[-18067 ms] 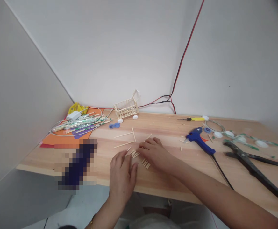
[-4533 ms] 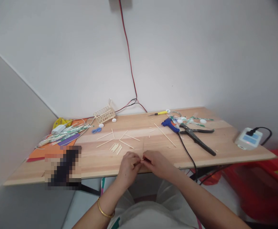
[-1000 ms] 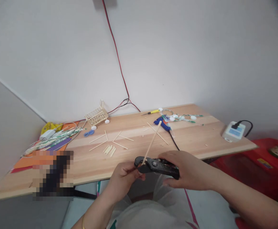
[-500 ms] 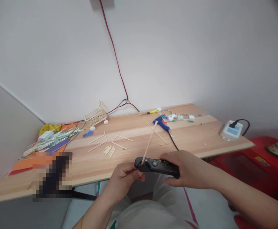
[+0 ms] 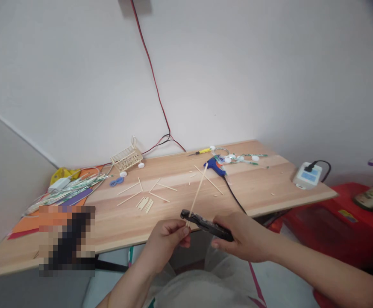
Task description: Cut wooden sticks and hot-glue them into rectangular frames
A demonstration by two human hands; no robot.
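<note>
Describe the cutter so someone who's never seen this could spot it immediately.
Start at the wooden table and find its near edge. There, the right hand grips the cutter, its head at a slanting stick. Unlike the blue glue gun lying farther back, it's black and hand-held.

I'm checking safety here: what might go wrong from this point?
The left hand pinches the stick just below the head of the black cutter, so its fingers might get nipped. No hand holds the stick's upper part, so a cut piece could fly off. The glue gun has a cable running toward the right hand, which might snag it.
</note>
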